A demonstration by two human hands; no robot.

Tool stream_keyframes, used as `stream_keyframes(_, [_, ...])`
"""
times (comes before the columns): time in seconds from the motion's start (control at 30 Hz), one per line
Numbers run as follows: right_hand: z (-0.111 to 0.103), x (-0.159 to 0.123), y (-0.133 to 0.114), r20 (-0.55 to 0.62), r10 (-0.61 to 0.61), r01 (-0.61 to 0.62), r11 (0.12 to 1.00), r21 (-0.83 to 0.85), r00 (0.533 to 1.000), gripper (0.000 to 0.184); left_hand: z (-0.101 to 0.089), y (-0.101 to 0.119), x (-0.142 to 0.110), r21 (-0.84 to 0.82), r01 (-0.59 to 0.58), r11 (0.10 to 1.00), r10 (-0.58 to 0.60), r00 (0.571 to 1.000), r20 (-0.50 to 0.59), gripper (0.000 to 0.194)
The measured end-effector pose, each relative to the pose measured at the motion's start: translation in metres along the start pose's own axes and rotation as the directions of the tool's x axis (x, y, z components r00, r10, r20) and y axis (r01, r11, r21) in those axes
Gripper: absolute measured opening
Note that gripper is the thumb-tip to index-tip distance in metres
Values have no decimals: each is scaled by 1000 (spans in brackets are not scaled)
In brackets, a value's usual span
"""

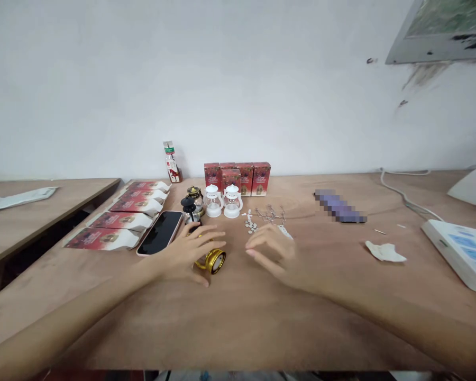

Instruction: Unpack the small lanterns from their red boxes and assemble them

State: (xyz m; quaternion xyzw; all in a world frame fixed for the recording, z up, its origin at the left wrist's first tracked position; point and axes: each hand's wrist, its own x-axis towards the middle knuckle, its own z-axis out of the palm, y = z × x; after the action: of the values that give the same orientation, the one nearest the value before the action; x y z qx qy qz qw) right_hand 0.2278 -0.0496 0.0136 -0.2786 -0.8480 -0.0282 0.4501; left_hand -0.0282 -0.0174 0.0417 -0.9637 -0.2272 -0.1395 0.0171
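My left hand [190, 248] is over a small gold lantern [214, 261], fingers spread. The lantern lies on its side with its round base facing right; my hand covers its upper part. To the right, my right hand [273, 251] is held above the table, thumb and fingertips drawn together; anything between them is too small to make out. Just beyond it are several small round button-like pieces [250, 226] and thin metal wire handles [273, 214]. Two white lanterns [232, 202] stand upright, beside a black lantern [189, 207] and a dark bronze one [195, 194].
Red boxes [261, 179] stand near the wall. Flattened, open-ended red boxes [103, 238] lie at left beside a phone [161, 233]. A bottle [172, 164] stands behind. At right are a pixelated purple object [339, 206], a paper scrap [385, 252] and a white box-shaped device [460, 251].
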Motion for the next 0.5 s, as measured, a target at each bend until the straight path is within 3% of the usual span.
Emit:
stream_keyframes(0.1, [26, -3, 0, 6, 5, -6, 996, 93, 1000, 8, 13, -3, 4, -16, 50, 999, -49, 999, 23, 57])
stream_keyframes(0.2, [47, -6, 2, -89, -25, 35, 994, 108, 996, 7, 19, 3, 6, -87, 98, 991, -103, 994, -47, 54])
stream_keyframes(0.33, [51, -7, 0, -196, -83, 102, 991, 89, 977, 11, 25, 15, 4, -170, 79, 982, -110, 977, -185, 56])
stream_keyframes(0.5, [48, -8, -3, -184, -248, 250, 968, -16, 951, 13, 37, 19, -2, -174, -30, 984, -28, 947, -320, 56])
